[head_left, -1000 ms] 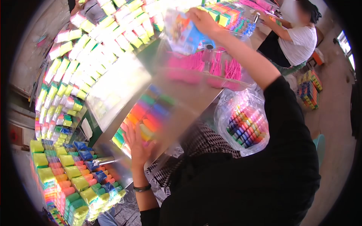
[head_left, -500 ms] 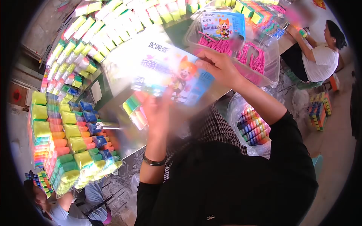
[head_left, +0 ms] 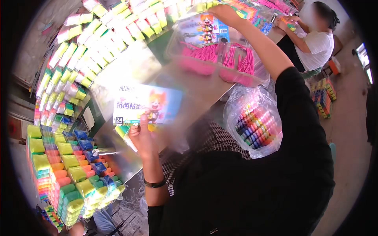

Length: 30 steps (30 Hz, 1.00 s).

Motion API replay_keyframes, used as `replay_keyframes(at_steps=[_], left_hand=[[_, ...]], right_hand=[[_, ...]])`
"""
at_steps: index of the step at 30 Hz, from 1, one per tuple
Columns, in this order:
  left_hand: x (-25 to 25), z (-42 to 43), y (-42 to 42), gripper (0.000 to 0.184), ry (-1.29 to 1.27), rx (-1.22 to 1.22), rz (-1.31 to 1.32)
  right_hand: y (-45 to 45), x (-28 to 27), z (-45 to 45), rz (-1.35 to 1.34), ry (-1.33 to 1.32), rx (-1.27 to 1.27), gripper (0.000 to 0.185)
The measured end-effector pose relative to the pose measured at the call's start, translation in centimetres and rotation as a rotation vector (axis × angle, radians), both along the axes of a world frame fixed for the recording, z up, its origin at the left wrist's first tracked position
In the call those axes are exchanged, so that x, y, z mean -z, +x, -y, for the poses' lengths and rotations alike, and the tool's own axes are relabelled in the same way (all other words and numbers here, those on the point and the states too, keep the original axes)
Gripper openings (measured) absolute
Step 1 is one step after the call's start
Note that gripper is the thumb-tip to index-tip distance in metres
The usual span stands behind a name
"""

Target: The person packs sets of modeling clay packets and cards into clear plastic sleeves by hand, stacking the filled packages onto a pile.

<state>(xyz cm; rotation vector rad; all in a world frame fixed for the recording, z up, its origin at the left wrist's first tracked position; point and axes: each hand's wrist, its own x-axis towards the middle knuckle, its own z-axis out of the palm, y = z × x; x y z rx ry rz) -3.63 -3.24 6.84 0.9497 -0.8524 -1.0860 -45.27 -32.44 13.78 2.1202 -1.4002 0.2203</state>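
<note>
My left hand (head_left: 143,135) grips the lower edge of a printed card (head_left: 147,104), thumb on its front. The card shows an orange cartoon cat, Chinese characters and the number 24. A small pack of coloured clay (head_left: 125,131) peeks out beneath the card, beside my left fingers. My right hand (head_left: 226,15) reaches out past the far rim of a clear plastic bin (head_left: 258,74), close to rows of clay packs. Its fingertips are too indistinct to show whether they hold anything. Inside the bin lie more printed cards (head_left: 202,29) and bundles of pink sticks (head_left: 201,53).
Stacked clay packs (head_left: 75,161) stand at left, with more rows (head_left: 98,31) curving along the back. A clear bag of coloured clay (head_left: 260,126) sits right of my lap. A co-worker (head_left: 315,43) handles packs at upper right. A metal piece (head_left: 104,151) juts out at left.
My right hand has let go of the card and moved up and away over the bin. The left hand alone holds the card, now lower and further left.
</note>
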Motion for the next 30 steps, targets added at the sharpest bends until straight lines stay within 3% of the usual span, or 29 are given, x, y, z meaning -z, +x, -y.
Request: replay_keyframes(at_steps=[1, 2, 4, 5, 7, 8, 9, 10, 11, 12, 13, 14, 15, 17, 18, 20, 24, 28, 30], left_hand=[[0.0, -0.3, -0.3, 0.019, 0.015, -0.036, -0.004], [-0.1, -0.5, -0.7, 0.016, -0.005, -0.017, -0.065], [-0.2, -0.7, -0.7, 0.017, 0.026, -0.002, -0.096], [-0.5, -0.7, -0.9, 0.016, 0.042, -0.003, -0.105], [0.8, -0.4, -0.6, 0.016, 0.1, -0.007, -0.065], [2.1, 0.0, -0.7, 0.014, 0.048, -0.051, -0.067], [1.7, 0.3, -1.1, 0.015, 0.005, -0.037, 0.006], [1.1, 0.1, -1.2, 0.017, -0.032, -0.016, 0.076], [1.3, 0.0, 0.1, 0.028, -0.011, 0.028, 0.342], [1.4, -0.1, 1.4, 0.042, -0.01, 0.061, 0.608], [2.4, 0.6, 2.5, 0.054, -0.244, 0.043, 0.98], [1.9, 0.5, 2.9, 0.071, -0.251, 0.049, 1.262], [2.4, 0.5, 3.5, 0.075, -0.219, 0.017, 1.478], [6.4, 1.4, 5.9, 0.086, -0.127, -0.003, 1.885], [6.8, 1.8, 6.4, 0.086, -0.212, -0.014, 1.875], [6.4, 1.9, 6.3, 0.083, -0.253, 0.005, 1.818], [5.6, 2.2, 6.5, 0.08, -0.317, -0.011, 1.882], [4.4, 3.4, 7.1, 0.076, -0.311, 0.079, 1.794], [3.9, 3.6, 7.2, 0.074, -0.311, 0.096, 1.76]], right_hand=[[-0.3, 0.8, 0.3, 0.007, 0.056, 0.044, 0.023], [0.6, 0.9, -1.6, 0.03, -0.068, 0.058, 0.03], [4.9, 0.1, -4.4, 0.314, -0.113, -0.052, 0.035], [8.2, -0.4, -7.3, 0.552, 0.069, -0.23, 0.035], [15.4, 2.4, -13.9, 0.82, 0.515, -0.541, 0.039], [18.6, 3.4, -17.5, 0.865, 0.61, -0.638, 0.042], [20.7, 4.3, -19.9, 0.906, 0.705, -0.729, 0.046], [21.4, 5.0, -20.6, 0.936, 0.758, -0.623, 0.045], [21.8, 5.7, -21.3, 0.964, 0.814, -0.509, 0.044], [21.6, 5.8, -21.5, 0.972, 0.646, -0.358, 0.039], [21.2, 5.1, -21.8, 1.028, 0.491, -0.372, 0.036], [20.5, 4.3, -22.0, 1.077, 0.328, -0.386, 0.033], [19.5, 4.0, -23.1, 0.946, 0.325, -0.431, 0.025], [19.4, 5.6, -24.3, 0.591, 0.212, -0.903, 0.018], [19.8, 7.2, -26.2, 0.62, 0.369, -0.843, 0.013], [19.2, 8.4, -28.3, 0.291, 0.493, -0.85, 0.011], [20.5, 10.1, -29.0, 0.226, 0.458, -0.778, 0.007], [25.0, 14.6, -26.6, 0.295, 0.301, -0.784, 0.005], [27.4, 16.2, -25.7, 0.52, 0.306, -0.638, 0.011]])
